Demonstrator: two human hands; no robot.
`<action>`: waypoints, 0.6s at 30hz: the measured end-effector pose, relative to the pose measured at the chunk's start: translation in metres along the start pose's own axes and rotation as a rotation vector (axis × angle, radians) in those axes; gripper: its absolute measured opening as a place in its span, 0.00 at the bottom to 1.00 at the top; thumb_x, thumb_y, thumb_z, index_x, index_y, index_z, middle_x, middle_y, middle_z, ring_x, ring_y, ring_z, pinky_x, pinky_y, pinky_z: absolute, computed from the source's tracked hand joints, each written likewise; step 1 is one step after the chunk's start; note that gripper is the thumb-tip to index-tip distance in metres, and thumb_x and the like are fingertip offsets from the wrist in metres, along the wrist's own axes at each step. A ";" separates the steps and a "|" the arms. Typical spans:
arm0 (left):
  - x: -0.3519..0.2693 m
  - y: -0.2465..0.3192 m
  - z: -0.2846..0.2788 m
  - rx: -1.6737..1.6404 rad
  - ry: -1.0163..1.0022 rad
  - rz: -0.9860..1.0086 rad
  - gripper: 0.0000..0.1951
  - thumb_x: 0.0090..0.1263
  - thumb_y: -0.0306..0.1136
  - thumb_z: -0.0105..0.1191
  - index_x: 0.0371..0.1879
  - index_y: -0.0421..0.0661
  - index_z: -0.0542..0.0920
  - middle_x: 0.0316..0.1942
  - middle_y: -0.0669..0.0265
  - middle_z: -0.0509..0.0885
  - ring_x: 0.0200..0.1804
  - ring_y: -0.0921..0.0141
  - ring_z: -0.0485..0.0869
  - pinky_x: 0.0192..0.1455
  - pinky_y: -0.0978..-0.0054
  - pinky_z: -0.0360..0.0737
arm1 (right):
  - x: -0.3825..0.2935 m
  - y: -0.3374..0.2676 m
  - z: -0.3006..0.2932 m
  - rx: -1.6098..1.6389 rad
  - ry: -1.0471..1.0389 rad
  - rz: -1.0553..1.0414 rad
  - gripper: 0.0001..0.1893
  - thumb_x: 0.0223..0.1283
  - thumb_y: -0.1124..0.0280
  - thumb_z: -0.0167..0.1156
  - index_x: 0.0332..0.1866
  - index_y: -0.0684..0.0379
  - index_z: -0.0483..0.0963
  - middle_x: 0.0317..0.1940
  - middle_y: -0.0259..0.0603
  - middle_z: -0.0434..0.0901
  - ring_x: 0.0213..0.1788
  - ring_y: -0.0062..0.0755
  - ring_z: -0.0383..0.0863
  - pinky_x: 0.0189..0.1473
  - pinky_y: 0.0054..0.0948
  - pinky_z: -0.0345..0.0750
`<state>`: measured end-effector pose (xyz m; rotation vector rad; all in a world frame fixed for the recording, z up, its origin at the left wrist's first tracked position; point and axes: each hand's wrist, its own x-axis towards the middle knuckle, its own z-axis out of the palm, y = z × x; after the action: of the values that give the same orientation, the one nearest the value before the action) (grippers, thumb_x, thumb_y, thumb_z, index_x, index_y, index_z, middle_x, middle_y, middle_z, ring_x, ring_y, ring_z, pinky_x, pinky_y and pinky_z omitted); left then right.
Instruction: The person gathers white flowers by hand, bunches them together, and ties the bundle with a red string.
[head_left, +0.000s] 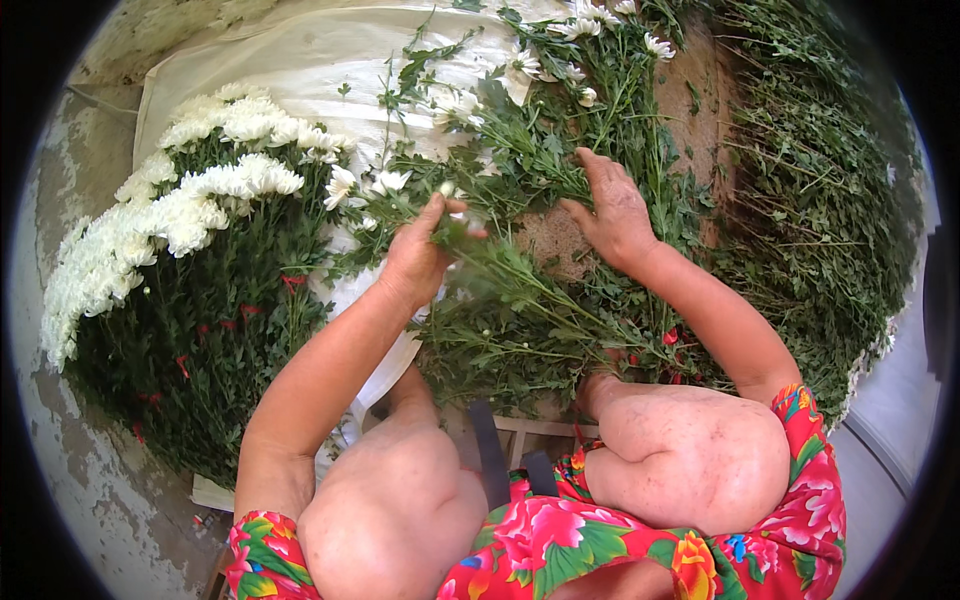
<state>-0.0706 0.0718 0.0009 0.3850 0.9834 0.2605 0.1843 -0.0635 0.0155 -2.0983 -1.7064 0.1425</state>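
My left hand (421, 251) is closed around leafy chrysanthemum stems (517, 281). A pale bud (447, 189) shows at its thumb tip, and the stems slant down to the right, partly blurred. My right hand (616, 214) is spread with thumb and fingers apart. It is over the loose green chrysanthemum stems (540, 154), its fingertips close to the leaves; whether they touch is unclear. Just left of the left hand lie open white chrysanthemum blooms (341, 186). More loose stems (495, 360) lie below both hands, in front of my legs.
White chrysanthemum bunches (195, 202) with red ties (294, 282) are stacked at left. A big heap of leafy stems (810, 202) fills the right side. White plastic sheeting (300, 67) and a brown board (690, 112) lie beyond. My bare knees (697, 457) frame the near side.
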 end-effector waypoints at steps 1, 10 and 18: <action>0.001 -0.001 0.002 -0.011 0.027 -0.022 0.18 0.80 0.49 0.56 0.51 0.45 0.80 0.38 0.65 0.84 0.44 0.64 0.87 0.57 0.62 0.82 | -0.005 0.018 0.008 -0.156 0.012 0.015 0.21 0.67 0.71 0.64 0.63 0.65 0.73 0.49 0.49 0.83 0.46 0.41 0.85 0.52 0.40 0.81; -0.004 0.015 0.022 -0.049 0.072 0.060 0.13 0.79 0.39 0.58 0.56 0.50 0.81 0.48 0.71 0.86 0.50 0.73 0.85 0.42 0.71 0.82 | -0.034 -0.003 -0.012 1.060 -0.546 0.661 0.23 0.69 0.68 0.64 0.64 0.69 0.76 0.42 0.29 0.84 0.36 0.14 0.76 0.37 0.22 0.75; -0.012 0.024 0.047 -0.093 0.065 0.052 0.11 0.77 0.38 0.61 0.52 0.50 0.83 0.46 0.68 0.87 0.44 0.73 0.83 0.37 0.76 0.79 | -0.016 -0.038 -0.032 1.145 -0.515 0.588 0.20 0.68 0.68 0.67 0.60 0.70 0.78 0.49 0.37 0.85 0.52 0.20 0.79 0.59 0.27 0.76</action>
<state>-0.0383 0.0796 0.0430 0.3191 1.0218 0.3659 0.1568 -0.0818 0.0564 -1.5730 -0.7374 1.5197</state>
